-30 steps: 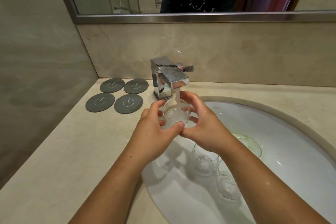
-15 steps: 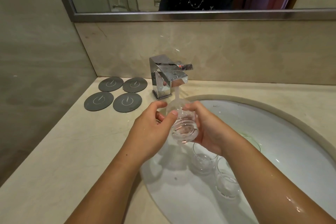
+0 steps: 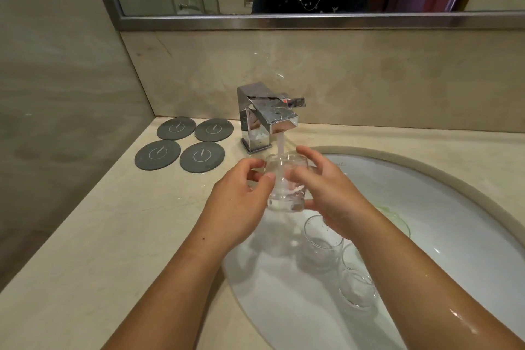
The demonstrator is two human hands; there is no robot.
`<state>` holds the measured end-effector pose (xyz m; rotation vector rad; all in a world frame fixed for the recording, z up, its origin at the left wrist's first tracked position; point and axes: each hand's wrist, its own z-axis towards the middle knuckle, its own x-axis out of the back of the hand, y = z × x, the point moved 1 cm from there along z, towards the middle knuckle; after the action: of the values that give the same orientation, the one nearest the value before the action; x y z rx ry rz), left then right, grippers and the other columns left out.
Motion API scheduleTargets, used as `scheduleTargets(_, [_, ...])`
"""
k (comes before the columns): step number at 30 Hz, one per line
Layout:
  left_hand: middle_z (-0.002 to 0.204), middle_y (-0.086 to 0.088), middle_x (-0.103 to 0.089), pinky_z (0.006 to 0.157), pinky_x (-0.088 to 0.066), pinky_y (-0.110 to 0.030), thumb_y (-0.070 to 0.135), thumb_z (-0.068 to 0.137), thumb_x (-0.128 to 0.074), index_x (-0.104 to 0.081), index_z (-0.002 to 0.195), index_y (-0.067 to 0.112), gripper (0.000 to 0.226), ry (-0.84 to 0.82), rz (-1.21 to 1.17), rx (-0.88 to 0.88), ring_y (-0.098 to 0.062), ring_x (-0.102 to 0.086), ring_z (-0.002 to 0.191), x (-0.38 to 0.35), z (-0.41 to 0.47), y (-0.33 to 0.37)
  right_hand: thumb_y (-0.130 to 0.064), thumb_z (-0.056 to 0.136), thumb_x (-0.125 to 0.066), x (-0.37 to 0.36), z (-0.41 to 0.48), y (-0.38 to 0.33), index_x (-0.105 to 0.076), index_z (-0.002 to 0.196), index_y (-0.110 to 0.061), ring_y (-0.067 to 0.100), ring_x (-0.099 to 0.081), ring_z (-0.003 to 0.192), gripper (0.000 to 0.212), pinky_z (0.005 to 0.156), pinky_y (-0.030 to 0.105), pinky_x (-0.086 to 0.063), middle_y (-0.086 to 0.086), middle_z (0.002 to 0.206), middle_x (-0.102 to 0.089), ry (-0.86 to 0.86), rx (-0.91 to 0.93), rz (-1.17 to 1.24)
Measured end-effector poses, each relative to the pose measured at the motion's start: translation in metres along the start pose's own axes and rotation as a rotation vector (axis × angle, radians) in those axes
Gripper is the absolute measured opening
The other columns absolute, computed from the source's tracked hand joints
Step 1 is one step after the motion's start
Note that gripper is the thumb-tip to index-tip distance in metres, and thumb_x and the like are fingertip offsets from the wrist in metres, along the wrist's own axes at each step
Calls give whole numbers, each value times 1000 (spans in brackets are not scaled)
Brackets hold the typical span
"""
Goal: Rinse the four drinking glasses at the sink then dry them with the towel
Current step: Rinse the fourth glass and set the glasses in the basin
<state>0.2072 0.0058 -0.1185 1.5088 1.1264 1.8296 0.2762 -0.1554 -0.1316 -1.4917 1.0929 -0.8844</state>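
The clear, round drinking glass stood upright, mouth up, over the far-left part of the white oval sink basin. Taking the glass as the centre of a dial, with twelve toward the mirror wall, it was held clear of the bowl. Its long axis ran close to vertical. The stream of water dropped straight into its mouth.

The glass sat between the two hands, so neither was nearer than the other. The left hand came in from eight o'clock. Its thumb was pressed on the near wall and its fingers curled round the far side, grasping the glass. The right hand came in from four o'clock, fingers spread and wrapped on the right wall, also grasping it. The right forearm was wet.

At twelve, directly above the rim, stood the square chrome faucet, running. At five o'clock, down in the bowl, were a second clear glass and a third clear glass, near each other. A fourth glass showed only as a rim behind the right wrist. At ten o'clock, four round grey coasters lay on the beige stone countertop. No towel was in view.

Judgement: rinsing of the first glass was in hand. Emptying it would call for both wrists to turn the axis over toward the bowl, away from the glasses below. Wet glass in wet fingers was likely to slip.
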Motion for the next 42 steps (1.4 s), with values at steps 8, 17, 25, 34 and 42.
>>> scheduleTargets(8, [126,18,-65,86,-50,-29,40,100,-59,-53,138,38,39,-13,-17,-21,4,-66,95,-1,-3,5,-13,80,-81,1,-9,0,-42,151,-49,-1,-62,108,89,86,22,-58,-24,131,-63,1,334,-334])
scheduleTargets(17, [133,16,-60,94,-56,-35,37,87,-61,-49,140,40,54,-23,-36,-32,2,-66,105,0,-1,2,-2,80,-81,-1,-10,2,-38,157,-41,-9,-61,111,96,90,11,-51,-29,133,-59,-52,385,-348])
scheduleTargets(25, [127,16,-57,103,-30,-4,22,91,-66,-72,118,26,28,69,223,-404,0,-49,122,2,-5,10,-13,80,-82,1,-7,3,-43,152,-45,1,-63,114,89,85,24,-59,-25,133,-63,-80,355,-321])
scheduleTargets(34, [111,11,-68,93,-49,-42,49,99,-36,-66,110,25,40,-143,366,-336,-13,-60,109,-20,-6,11,-25,75,-76,-4,-9,5,-46,150,-33,13,-55,130,81,106,38,-51,-13,138,-61,-85,422,-575])
scheduleTargets(42, [77,8,-66,69,-50,-40,41,102,-42,-58,80,25,32,-111,360,-223,-17,-61,77,-23,-5,11,-15,79,-74,-8,-8,10,-37,160,-35,14,-43,140,91,114,23,-39,-19,150,-51,-126,508,-631])
